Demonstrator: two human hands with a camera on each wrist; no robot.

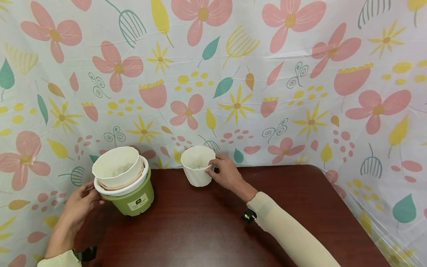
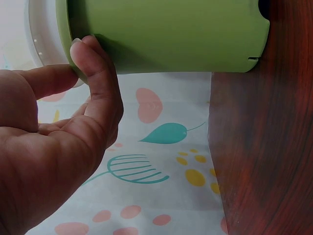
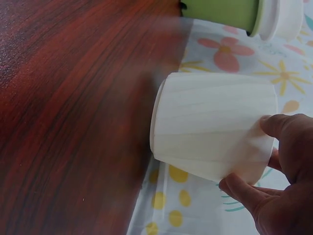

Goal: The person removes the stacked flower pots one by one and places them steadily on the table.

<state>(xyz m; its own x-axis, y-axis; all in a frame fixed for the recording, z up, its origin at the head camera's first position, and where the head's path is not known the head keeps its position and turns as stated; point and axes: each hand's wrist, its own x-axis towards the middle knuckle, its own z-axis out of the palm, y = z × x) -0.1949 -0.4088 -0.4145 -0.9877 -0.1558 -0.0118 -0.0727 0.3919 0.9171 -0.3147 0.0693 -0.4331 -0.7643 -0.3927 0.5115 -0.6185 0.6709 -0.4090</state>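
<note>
Right hand (image 1: pixel 228 172): thumb and fingers narrow, pinching the small pot (image 1: pixel 197 178) at the right side of its rim. Left hand (image 1: pixel 80 205): thumb and finger pinch the rim of the green pot (image 1: pixel 122 204) on its left side.

Green pot carries a nested stack: white pot (image 1: pixel 115 193) inside it, rim showing; peach pot (image 1: pixel 116 188) inside that, a thin band visible; cream pot (image 1: pixel 115 181) uppermost, standing well proud of the rest. Pale, textured patch at the bottom of the cream pot; detail too blurred to name. Small pot's floor pale and speckled.

Small pot: off-white, scalloped rim, slanting facets down the wall, narrower at the base. Mouth up, near the far edge of the tabletop (image 1: pixel 200 230), well apart from the stack and to its right. Green pot: plain wall, notched foot, pale label (image 1: pixel 137 202) with dark print facing the person.

Tabletop dark red-brown, wood grain. Behind it, floral cloth (image 1: pixel 233 105): pink, yellow, teal on white.
</note>
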